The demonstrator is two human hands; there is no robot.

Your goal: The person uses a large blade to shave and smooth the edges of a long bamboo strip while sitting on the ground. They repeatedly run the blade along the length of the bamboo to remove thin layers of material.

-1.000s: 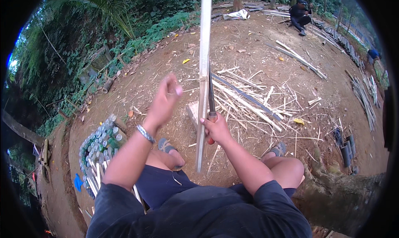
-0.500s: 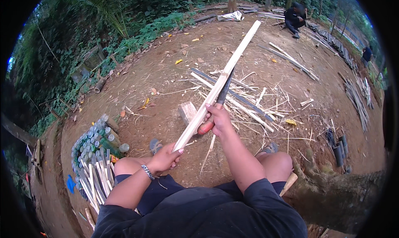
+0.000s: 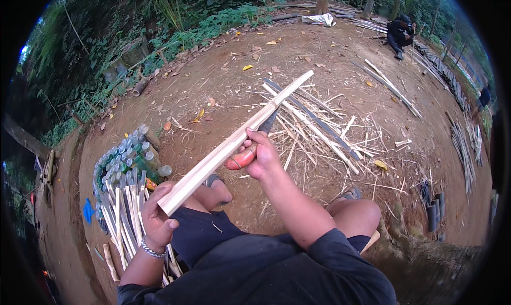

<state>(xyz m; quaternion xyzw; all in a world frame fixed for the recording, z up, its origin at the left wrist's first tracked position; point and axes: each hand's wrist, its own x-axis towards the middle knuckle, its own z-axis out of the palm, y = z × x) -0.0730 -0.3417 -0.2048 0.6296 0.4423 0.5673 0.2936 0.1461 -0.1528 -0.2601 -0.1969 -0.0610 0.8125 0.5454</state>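
A long pale split-bamboo strip [image 3: 226, 151] slants from low left to upper middle in front of me. My left hand [image 3: 158, 217] holds its near end, with the fingers behind the strip and the thumb below its cut end. A curved red-orange handle [image 3: 242, 159] belongs to a dark-bladed machete [image 3: 269, 122], gripped by my right hand [image 3: 262, 155]. The blade lies against the underside of the strip, partly hidden by it. Fingers of the right hand also touch the strip around its middle.
Split strips and shavings [image 3: 314, 126] litter the ground ahead. Left of my knees, clear bottles [image 3: 128, 150] are clustered behind a bundle of strips [image 3: 125, 214]. A tree root [image 3: 420, 246] lies at right. Another person [image 3: 400, 36] crouches far right; dark tubes [image 3: 434, 214] stand nearer.
The strip's near end has moved left and nearer to me with my left hand, and it slants more flatly. My right hand and the machete have shifted left; the wooden block is no longer visible.
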